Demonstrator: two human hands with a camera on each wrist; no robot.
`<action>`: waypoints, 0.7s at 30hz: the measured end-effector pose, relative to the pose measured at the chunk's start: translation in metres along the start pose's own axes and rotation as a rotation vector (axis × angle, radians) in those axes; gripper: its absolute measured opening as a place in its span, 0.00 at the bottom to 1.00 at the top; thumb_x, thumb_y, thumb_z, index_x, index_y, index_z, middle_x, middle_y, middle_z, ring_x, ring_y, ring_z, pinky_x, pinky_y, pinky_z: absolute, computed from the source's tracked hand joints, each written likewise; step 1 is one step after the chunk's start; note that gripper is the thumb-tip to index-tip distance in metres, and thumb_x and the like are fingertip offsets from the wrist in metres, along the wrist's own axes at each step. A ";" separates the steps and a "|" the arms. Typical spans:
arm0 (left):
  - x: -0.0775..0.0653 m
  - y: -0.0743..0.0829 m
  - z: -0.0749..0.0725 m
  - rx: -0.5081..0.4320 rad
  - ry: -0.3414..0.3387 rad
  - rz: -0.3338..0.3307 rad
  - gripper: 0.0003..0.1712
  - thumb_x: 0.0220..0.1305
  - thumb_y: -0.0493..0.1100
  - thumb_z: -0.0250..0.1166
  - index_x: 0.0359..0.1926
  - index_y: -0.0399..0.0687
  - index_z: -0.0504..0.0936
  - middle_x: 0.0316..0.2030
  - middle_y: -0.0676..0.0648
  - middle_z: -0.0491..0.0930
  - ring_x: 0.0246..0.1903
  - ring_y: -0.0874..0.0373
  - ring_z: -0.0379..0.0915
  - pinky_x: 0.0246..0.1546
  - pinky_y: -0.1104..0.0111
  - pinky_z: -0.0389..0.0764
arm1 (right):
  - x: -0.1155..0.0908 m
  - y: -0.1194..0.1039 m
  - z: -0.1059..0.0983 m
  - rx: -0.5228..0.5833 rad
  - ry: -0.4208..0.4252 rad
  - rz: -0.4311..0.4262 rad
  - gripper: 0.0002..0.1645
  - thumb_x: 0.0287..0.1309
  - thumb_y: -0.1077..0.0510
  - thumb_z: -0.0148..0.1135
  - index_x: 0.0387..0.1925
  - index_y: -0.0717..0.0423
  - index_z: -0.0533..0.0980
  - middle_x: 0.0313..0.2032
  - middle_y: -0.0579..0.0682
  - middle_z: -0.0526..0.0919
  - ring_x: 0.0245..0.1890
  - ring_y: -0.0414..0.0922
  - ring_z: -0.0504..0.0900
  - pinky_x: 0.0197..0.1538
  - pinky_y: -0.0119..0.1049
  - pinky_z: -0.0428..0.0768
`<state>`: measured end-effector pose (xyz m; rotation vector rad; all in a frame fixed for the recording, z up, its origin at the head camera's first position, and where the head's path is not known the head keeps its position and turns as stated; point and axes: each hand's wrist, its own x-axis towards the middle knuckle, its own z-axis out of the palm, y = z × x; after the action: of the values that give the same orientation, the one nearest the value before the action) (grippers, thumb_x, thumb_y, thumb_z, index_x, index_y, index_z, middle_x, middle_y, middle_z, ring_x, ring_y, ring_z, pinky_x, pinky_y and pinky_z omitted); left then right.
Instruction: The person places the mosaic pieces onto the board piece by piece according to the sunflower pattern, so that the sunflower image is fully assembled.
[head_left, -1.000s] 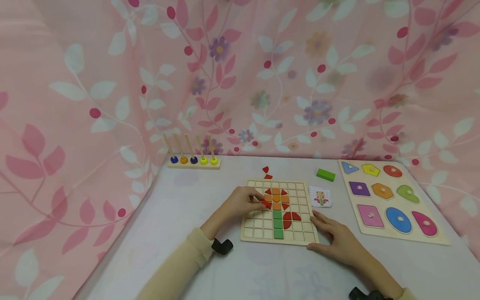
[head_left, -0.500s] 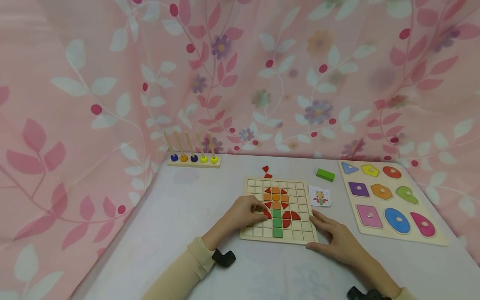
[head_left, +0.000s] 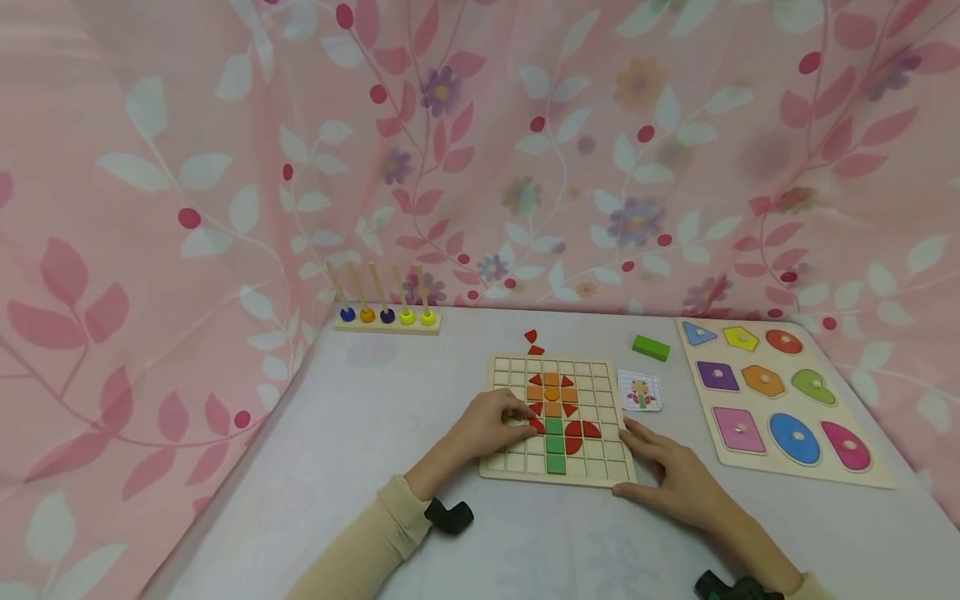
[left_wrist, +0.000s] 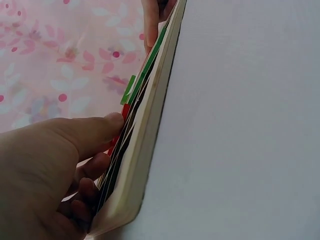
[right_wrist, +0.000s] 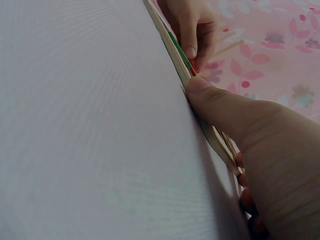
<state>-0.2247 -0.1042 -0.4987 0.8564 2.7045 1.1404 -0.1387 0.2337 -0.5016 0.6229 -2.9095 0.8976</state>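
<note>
My left hand (head_left: 491,427) is at the left half of a wooden grid board (head_left: 600,471). Its thumb and fingers pinch a red rounded piece (head_left: 536,427) beside the top of a column of green squares (head_left: 555,445). In the left wrist view the thumb (left_wrist: 102,131) presses against the red piece at the board's surface. My right hand (head_left: 678,479) holds the board's near right corner, thumb at the front edge and fingers along the right side. On the board, orange squares surround an orange disc (head_left: 552,394), with red triangles at the corners. Red quarter-circles (head_left: 573,429) lie right of the green column.
Two loose red pieces (head_left: 532,337) lie behind the board. A pattern card (head_left: 641,392) and a green block (head_left: 651,347) are to its right. A knobbed shape puzzle (head_left: 765,417) lies far right; a peg stand with beads (head_left: 387,325) stands back left.
My left hand has moved slightly toward me with the red piece, from over a red triangle to beside the green column. Over the last half second it barely moves. The right hand stays put.
</note>
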 end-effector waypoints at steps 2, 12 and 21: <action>0.000 0.000 -0.001 0.005 -0.005 -0.002 0.12 0.65 0.49 0.77 0.46 0.51 0.94 0.36 0.58 0.85 0.32 0.67 0.70 0.34 0.72 0.72 | 0.000 0.000 0.000 0.000 -0.003 0.000 0.53 0.52 0.31 0.80 0.71 0.57 0.77 0.76 0.56 0.72 0.70 0.65 0.74 0.64 0.65 0.74; -0.003 0.000 0.000 -0.019 0.003 -0.016 0.11 0.66 0.48 0.76 0.47 0.52 0.94 0.37 0.56 0.85 0.33 0.64 0.70 0.35 0.71 0.70 | 0.001 0.000 -0.001 0.014 -0.014 0.009 0.53 0.52 0.31 0.80 0.71 0.58 0.77 0.76 0.56 0.72 0.71 0.66 0.73 0.65 0.65 0.73; -0.001 -0.001 -0.004 -0.118 0.014 -0.042 0.16 0.65 0.52 0.77 0.51 0.54 0.93 0.36 0.58 0.84 0.35 0.64 0.74 0.38 0.70 0.75 | 0.000 -0.001 -0.001 0.021 -0.015 0.018 0.53 0.52 0.31 0.80 0.71 0.57 0.77 0.76 0.56 0.72 0.71 0.66 0.73 0.65 0.65 0.73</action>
<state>-0.2257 -0.1075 -0.4971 0.7735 2.6217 1.2866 -0.1389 0.2339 -0.5001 0.6086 -2.9270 0.9304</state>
